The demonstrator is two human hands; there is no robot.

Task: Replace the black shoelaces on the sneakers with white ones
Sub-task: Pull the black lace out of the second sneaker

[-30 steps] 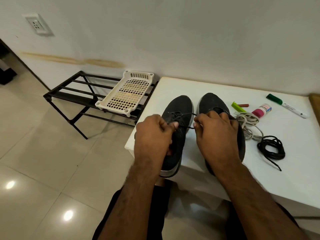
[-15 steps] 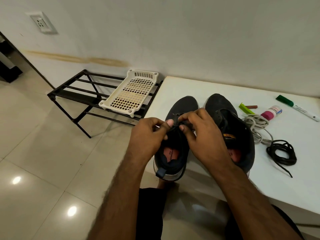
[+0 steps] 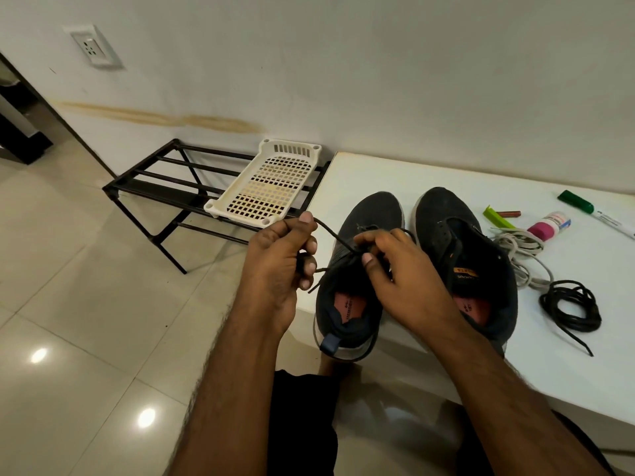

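Observation:
Two dark sneakers stand side by side on the white table (image 3: 395,173), toes toward the wall. The left sneaker (image 3: 371,214) carries a black lace (image 3: 335,235). My left hand (image 3: 278,266) grips that lace and holds it out to the left of the shoe. My right hand (image 3: 398,269) pinches the same lace over the shoe's tongue. The right sneaker (image 3: 457,235) has no lace in it. A loose black lace (image 3: 570,304) lies coiled to its right. White laces (image 3: 522,249) lie bunched behind that coil.
On the table's far right lie a green-capped marker (image 3: 598,211), a small pink-capped bottle (image 3: 549,225) and a green clip (image 3: 498,216). A cream perforated tray (image 3: 268,187) rests on a black metal rack (image 3: 151,187) left of the table. Tiled floor spreads at left.
My left hand has pulled away to the left, drawing the black lace out of the left sneaker. My right hand stays at the shoe's tongue.

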